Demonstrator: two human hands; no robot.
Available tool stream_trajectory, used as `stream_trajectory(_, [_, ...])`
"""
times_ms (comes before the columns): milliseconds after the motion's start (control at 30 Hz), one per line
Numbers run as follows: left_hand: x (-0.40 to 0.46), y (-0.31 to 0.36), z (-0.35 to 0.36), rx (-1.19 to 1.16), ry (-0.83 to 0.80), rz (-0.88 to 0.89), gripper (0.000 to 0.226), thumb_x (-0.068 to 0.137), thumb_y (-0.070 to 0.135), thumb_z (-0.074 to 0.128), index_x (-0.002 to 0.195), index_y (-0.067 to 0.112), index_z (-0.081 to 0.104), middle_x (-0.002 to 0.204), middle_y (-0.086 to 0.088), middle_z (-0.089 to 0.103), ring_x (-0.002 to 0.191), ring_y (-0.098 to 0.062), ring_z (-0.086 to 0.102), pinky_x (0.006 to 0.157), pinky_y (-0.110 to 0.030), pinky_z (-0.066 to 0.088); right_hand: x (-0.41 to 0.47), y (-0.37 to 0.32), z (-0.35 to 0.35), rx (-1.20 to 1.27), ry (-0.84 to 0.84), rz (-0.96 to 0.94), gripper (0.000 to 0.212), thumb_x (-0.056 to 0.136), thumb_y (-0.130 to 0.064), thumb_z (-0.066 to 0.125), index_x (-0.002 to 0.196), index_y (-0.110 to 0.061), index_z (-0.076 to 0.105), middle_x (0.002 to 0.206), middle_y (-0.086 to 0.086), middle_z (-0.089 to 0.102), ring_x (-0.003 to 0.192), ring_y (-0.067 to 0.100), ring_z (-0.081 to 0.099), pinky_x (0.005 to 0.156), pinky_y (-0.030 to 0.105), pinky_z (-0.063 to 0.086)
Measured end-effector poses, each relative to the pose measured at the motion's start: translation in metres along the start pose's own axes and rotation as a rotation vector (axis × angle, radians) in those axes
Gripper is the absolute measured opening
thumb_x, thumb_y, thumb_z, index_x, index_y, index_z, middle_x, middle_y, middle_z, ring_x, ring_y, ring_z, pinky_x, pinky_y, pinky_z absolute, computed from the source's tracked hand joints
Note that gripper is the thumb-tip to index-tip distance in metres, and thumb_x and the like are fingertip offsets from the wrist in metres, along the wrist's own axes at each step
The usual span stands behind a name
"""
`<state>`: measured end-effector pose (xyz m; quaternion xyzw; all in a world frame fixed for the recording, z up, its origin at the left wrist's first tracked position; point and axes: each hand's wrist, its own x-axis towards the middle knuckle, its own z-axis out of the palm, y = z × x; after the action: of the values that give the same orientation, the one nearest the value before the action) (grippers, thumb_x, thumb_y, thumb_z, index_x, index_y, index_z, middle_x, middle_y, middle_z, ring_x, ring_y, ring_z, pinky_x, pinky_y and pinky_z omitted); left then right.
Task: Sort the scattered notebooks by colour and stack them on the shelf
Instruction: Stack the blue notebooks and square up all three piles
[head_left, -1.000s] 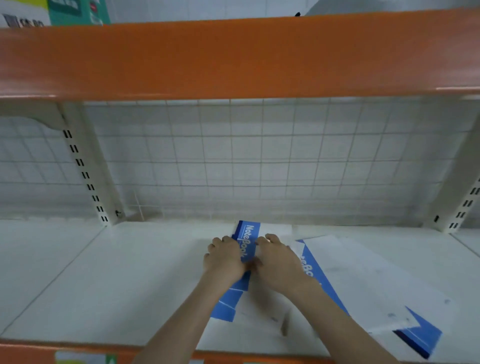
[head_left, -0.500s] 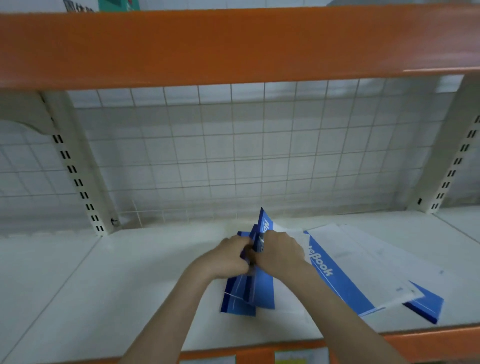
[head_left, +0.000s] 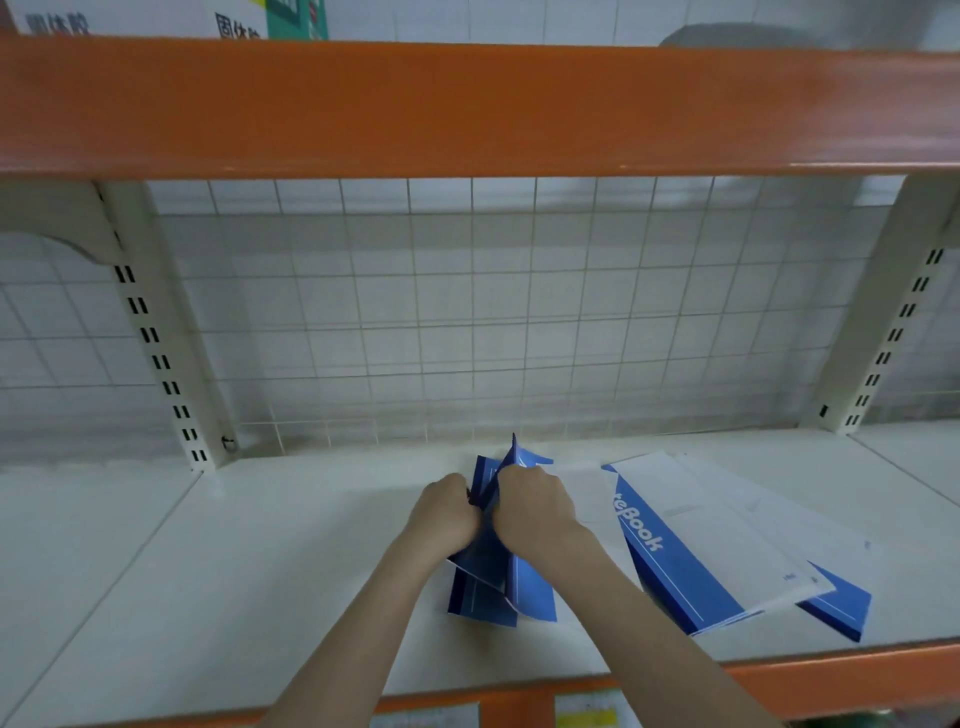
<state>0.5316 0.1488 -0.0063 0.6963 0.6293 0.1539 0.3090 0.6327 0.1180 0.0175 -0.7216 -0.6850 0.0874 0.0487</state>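
At lower centre, the left hand (head_left: 448, 512) and right hand (head_left: 535, 512) both clutch blue notebooks (head_left: 501, 582), stood on edge on the shelf (head_left: 208, 561), likely to square them up. Other notebooks (head_left: 691, 540) lie flat at lower right.

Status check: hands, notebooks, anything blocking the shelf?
Left hand and right hand both gripping blue notebooks, stood on edge on shelf. More blue-and-white notebooks lie loose to the right, unstacked. Nothing blocking.
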Motion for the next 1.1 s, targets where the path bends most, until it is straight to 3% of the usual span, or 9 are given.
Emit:
stream_trajectory(67, [0.001, -0.003, -0.003, -0.13, -0.002, -0.013, 0.022, 0.082, -0.003, 0.042, 0.063, 0.006, 0.049, 0.065, -0.008, 0.054, 0.057, -0.014, 0.043, 0.049, -0.021, 0.03, -0.002, -0.002, 0.001, 0.023, 0.017, 0.014, 0.018, 0.091, -0.016, 0.052, 0.106, -0.007, 0.055, 0.082, 0.005, 0.05, 0.084, 0.023, 0.052, 0.064, 0.027, 0.038])
stream_trajectory(167, [0.001, -0.007, -0.006, -0.324, 0.002, -0.034, 0.038, 0.082, -0.007, 0.036, 0.107, 0.003, 0.063, 0.103, -0.015, 0.065, 0.088, -0.027, 0.06, 0.069, -0.031, 0.048, -0.004, -0.002, 0.004, 0.022, 0.046, 0.026, 0.036, 0.089, -0.04, 0.058, 0.108, -0.01, 0.054, 0.092, 0.007, 0.057, 0.081, 0.021, 0.051, 0.057, 0.026, 0.035])
stream_trajectory(333, [-0.008, -0.009, -0.012, -0.578, -0.085, -0.058, 0.05, 0.083, -0.014, 0.029, 0.117, 0.01, 0.058, 0.093, -0.009, 0.066, 0.079, -0.021, 0.059, 0.063, -0.025, 0.045, -0.006, 0.001, 0.005, 0.048, 0.066, 0.024, 0.051, 0.085, -0.059, 0.054, 0.107, -0.013, 0.054, 0.091, 0.004, 0.058, 0.079, 0.02, 0.052, 0.064, 0.027, 0.041])
stream_trajectory(733, [-0.016, -0.003, -0.014, -0.702, -0.122, -0.044, 0.03, 0.093, -0.001, 0.046, 0.116, 0.012, 0.058, 0.09, -0.011, 0.066, 0.074, -0.019, 0.062, 0.062, -0.024, 0.053, -0.01, 0.002, -0.01, 0.336, -0.061, 0.074, 0.019, 0.082, -0.029, 0.048, 0.069, -0.015, 0.045, 0.069, 0.001, 0.052, 0.066, 0.019, 0.055, 0.059, 0.026, 0.046])
stream_trajectory(800, [-0.017, -0.007, -0.013, -0.679, -0.129, -0.043, 0.028, 0.092, 0.003, 0.054, 0.118, 0.011, 0.055, 0.094, -0.009, 0.066, 0.075, -0.017, 0.063, 0.059, -0.024, 0.051, -0.012, 0.008, -0.015, 0.415, -0.044, 0.093, 0.012, 0.083, -0.017, 0.046, 0.09, -0.01, 0.053, 0.071, 0.003, 0.052, 0.069, 0.023, 0.06, 0.061, 0.028, 0.05])
stream_trajectory(833, [-0.018, -0.009, -0.012, -0.663, -0.137, -0.042, 0.031, 0.09, 0.002, 0.056, 0.12, 0.01, 0.053, 0.094, -0.009, 0.066, 0.076, -0.018, 0.064, 0.058, -0.024, 0.051, -0.012, 0.011, -0.015, 0.42, -0.024, 0.089, 0.032, 0.085, -0.014, 0.045, 0.116, -0.006, 0.049, 0.072, 0.003, 0.052, 0.068, 0.022, 0.06, 0.059, 0.028, 0.049])
stream_trajectory(933, [-0.019, -0.012, -0.008, -0.646, -0.155, -0.055, 0.039, 0.086, -0.009, 0.056, 0.12, 0.009, 0.05, 0.092, -0.01, 0.066, 0.075, -0.02, 0.066, 0.06, -0.028, 0.055, -0.016, 0.018, -0.011, 0.292, 0.044, 0.03, 0.067, 0.091, -0.012, 0.042, 0.15, -0.021, 0.013, 0.086, 0.007, 0.061, 0.072, 0.021, 0.059, 0.061, 0.028, 0.049])
stream_trajectory(1033, [-0.014, -0.011, -0.002, -0.658, -0.13, -0.075, 0.037, 0.086, -0.011, 0.054, 0.119, 0.005, 0.052, 0.087, -0.01, 0.066, 0.072, -0.019, 0.065, 0.061, -0.025, 0.057, -0.017, 0.024, -0.006, 0.084, 0.064, 0.043, 0.031, 0.093, -0.01, 0.042, 0.123, -0.014, 0.05, 0.111, 0.011, 0.062, 0.097, 0.027, 0.061, 0.07, 0.029, 0.046])
stream_trajectory(1100, [-0.016, -0.006, 0.002, -0.618, -0.144, -0.049, 0.027, 0.09, 0.001, 0.057, 0.117, 0.001, 0.056, 0.087, -0.009, 0.067, 0.07, -0.017, 0.067, 0.058, -0.023, 0.056, -0.018, 0.03, -0.007, 0.094, 0.083, 0.058, 0.012, 0.094, -0.008, 0.041, 0.094, -0.011, 0.053, 0.105, 0.012, 0.061, 0.098, 0.029, 0.061, 0.068, 0.028, 0.044])
